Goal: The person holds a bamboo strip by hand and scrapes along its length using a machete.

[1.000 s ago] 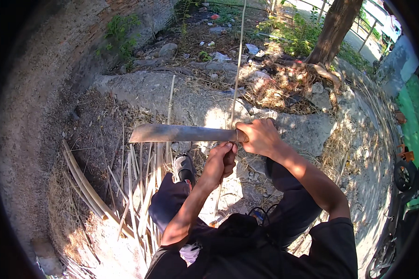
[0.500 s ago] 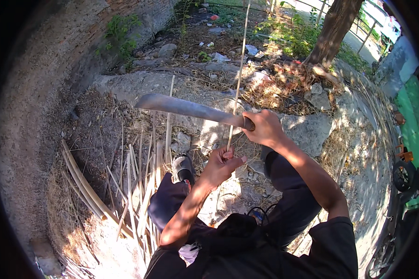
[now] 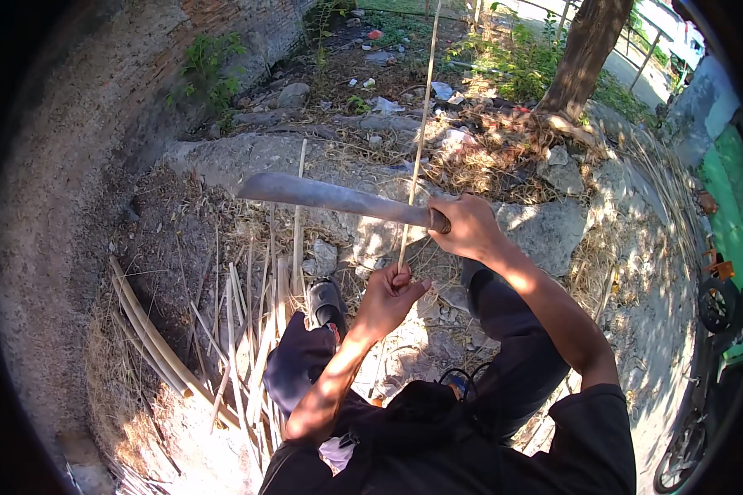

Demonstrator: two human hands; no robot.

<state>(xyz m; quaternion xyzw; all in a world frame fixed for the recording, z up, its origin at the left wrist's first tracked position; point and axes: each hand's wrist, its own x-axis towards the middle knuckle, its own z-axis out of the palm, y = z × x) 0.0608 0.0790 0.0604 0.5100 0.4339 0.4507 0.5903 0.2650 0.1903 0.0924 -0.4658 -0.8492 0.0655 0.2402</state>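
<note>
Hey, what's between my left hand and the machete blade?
In the head view, a length of thin pale strip lies between your left hand and the machete blade.

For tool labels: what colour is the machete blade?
The blade is mostly grey; head view shows it best.

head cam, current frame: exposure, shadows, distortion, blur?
Head view: sunlit ground lower left washes out; same view, dappled light on the right forearm; head view's edges fade to black, bending the wall at left; there too, machete and left hand look fairly sharp.
</note>
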